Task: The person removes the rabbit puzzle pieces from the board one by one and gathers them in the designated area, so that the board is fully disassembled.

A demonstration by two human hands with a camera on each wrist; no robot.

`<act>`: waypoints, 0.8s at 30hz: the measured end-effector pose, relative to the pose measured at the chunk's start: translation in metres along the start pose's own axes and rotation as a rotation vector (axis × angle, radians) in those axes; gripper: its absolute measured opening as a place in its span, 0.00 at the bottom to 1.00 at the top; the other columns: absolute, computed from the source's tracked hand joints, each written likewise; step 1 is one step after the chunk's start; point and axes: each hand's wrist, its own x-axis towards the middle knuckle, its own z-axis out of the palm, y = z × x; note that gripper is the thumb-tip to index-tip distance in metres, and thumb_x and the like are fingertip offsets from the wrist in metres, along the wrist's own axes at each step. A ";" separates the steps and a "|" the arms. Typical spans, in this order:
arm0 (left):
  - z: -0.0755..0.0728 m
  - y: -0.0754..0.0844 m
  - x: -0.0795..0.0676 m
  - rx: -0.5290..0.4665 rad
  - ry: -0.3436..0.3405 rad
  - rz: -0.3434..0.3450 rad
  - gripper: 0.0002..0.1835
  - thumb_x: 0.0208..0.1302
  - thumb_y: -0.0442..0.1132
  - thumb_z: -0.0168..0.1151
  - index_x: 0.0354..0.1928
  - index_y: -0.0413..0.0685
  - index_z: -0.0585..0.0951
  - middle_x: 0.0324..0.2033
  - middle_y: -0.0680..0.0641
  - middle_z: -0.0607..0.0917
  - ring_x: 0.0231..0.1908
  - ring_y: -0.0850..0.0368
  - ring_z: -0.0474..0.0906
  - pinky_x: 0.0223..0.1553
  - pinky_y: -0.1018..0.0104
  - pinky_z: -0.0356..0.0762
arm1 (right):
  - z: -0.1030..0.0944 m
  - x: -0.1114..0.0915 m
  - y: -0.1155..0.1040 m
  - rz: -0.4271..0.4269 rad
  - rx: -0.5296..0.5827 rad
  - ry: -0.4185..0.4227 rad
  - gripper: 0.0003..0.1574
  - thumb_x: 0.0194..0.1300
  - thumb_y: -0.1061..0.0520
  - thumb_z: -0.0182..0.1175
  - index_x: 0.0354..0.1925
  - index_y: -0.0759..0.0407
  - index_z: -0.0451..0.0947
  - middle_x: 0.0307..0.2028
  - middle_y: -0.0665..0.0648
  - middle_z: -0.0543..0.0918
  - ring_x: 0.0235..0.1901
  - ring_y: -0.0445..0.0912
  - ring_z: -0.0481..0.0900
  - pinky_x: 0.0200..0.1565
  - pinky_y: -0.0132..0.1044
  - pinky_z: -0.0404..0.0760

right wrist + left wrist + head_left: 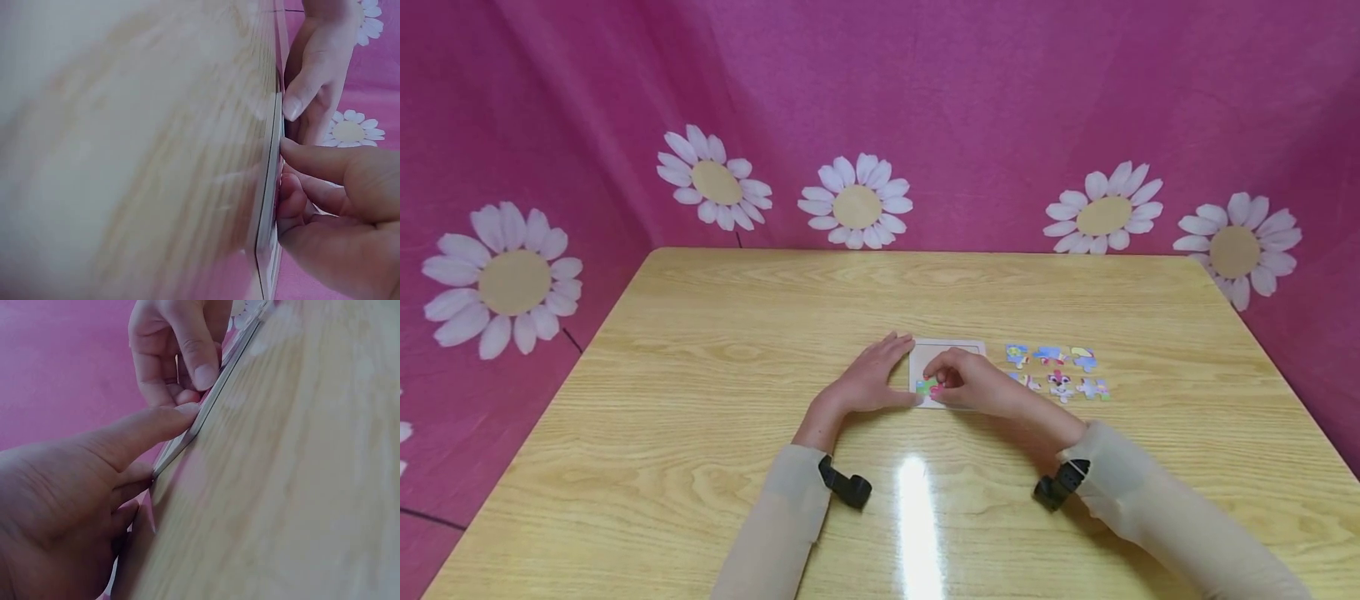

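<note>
Both hands (871, 379) (981, 385) angle inward at the puzzle tray (924, 353).

The right hand (350, 206) bends its fingers against a thin, pale, flat tray (269, 187), seen edge-on; what lies beneath the fingertips is hard to make out. The left hand's (319, 75) thumb meets the tray's far end.

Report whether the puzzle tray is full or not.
Not full: the tray is bare in its far-left part; a green piece shows at its near-left, and loose pieces lie outside, to its right.
</note>
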 end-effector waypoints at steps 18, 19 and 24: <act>-0.004 0.001 -0.002 -0.008 -0.013 -0.001 0.49 0.59 0.53 0.69 0.76 0.49 0.55 0.78 0.50 0.53 0.79 0.52 0.40 0.80 0.50 0.41 | 0.003 -0.002 -0.009 0.022 -0.014 0.063 0.15 0.58 0.70 0.65 0.44 0.67 0.74 0.37 0.61 0.76 0.35 0.44 0.74 0.37 0.26 0.75; -0.004 0.001 -0.002 -0.009 -0.012 0.001 0.49 0.59 0.53 0.69 0.76 0.48 0.55 0.78 0.50 0.53 0.79 0.52 0.40 0.80 0.51 0.41 | 0.004 -0.003 -0.010 0.018 -0.019 0.075 0.15 0.58 0.70 0.65 0.44 0.67 0.74 0.37 0.60 0.77 0.35 0.44 0.74 0.36 0.26 0.75; -0.004 0.001 -0.002 -0.005 -0.011 0.009 0.48 0.58 0.52 0.69 0.76 0.47 0.56 0.78 0.49 0.54 0.79 0.51 0.40 0.80 0.51 0.41 | 0.008 -0.006 -0.012 -0.004 -0.039 0.142 0.14 0.57 0.72 0.65 0.42 0.66 0.75 0.35 0.60 0.79 0.32 0.42 0.76 0.33 0.26 0.77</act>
